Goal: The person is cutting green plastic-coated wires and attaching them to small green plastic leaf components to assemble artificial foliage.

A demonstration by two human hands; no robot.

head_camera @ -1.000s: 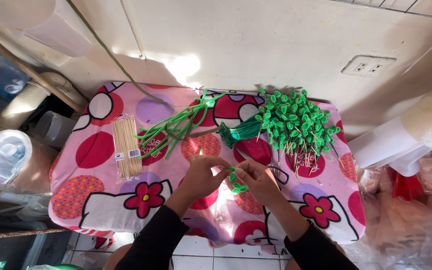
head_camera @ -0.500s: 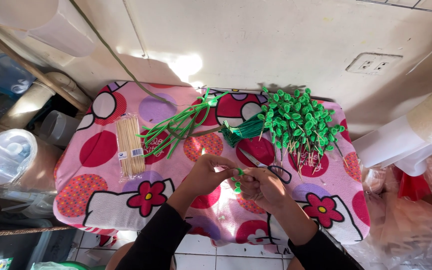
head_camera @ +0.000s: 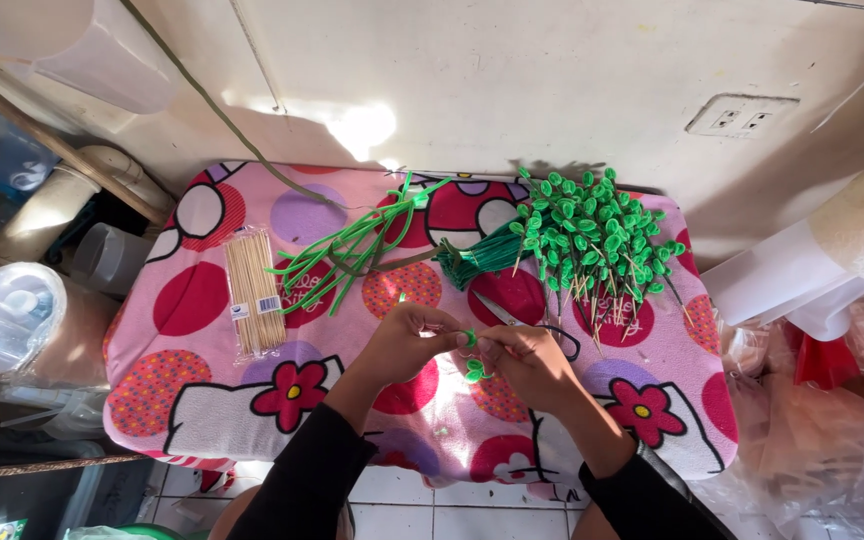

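Note:
My left hand [head_camera: 404, 344] and my right hand [head_camera: 529, 363] meet over the middle of a small table with a pink flowered cloth [head_camera: 202, 300]. Between their fingertips they pinch a small green leaf-shaped piece [head_camera: 472, 340], with another green bit [head_camera: 473, 373] just below it. Behind the hands lies a heap of finished green leaf picks on thin sticks [head_camera: 592, 235]. A bundle of loose green strips [head_camera: 352, 255] lies to the left of it. A clear pack of wooden skewers [head_camera: 253, 290] rests at the left side.
Scissors [head_camera: 512, 317] lie on the cloth just beyond my right hand. Clear plastic containers [head_camera: 2, 310] stand left of the table. Plastic bags [head_camera: 832, 400] pile up at the right. A wall with a socket [head_camera: 739, 116] is right behind the table.
Both hands have shifted slightly while working the green piece between the fingertips; the view has drifted a little. Everything on the cloth stays put.

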